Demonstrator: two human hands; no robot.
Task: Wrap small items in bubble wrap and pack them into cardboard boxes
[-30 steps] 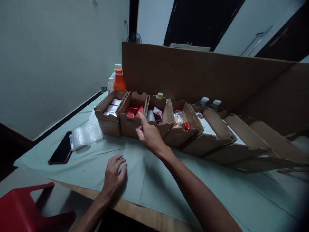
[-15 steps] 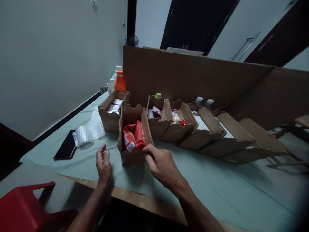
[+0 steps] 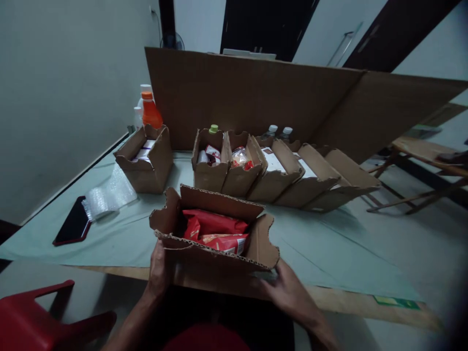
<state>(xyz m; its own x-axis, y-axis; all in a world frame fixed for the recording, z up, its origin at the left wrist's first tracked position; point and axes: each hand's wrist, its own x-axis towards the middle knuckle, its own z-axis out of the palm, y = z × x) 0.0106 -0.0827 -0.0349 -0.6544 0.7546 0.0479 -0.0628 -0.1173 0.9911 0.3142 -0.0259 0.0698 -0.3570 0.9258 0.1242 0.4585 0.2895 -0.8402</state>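
Brown, corrugated: see cardboard bin (image 3: pixel 212 261) carrying red snack packets (image 3: pixel 215 222), on the near side of the bin row (image 3: pixel 274 187). Grasped at left end by left grip (image 3: pixel 158 265); touched at right corner by right grip (image 3: pixel 288 292), cannot tell whether closed. Could tip off the bench (image 3: pixel 314 239), spilling packets, if supported unevenly. Against half a second earlier: turned broadside to the bin row, pulled farther from it, met by left grip as well.

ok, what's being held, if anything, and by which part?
The cardboard box of red packets, by its near corners: left hand at left, right hand at right. Grip partly hidden.
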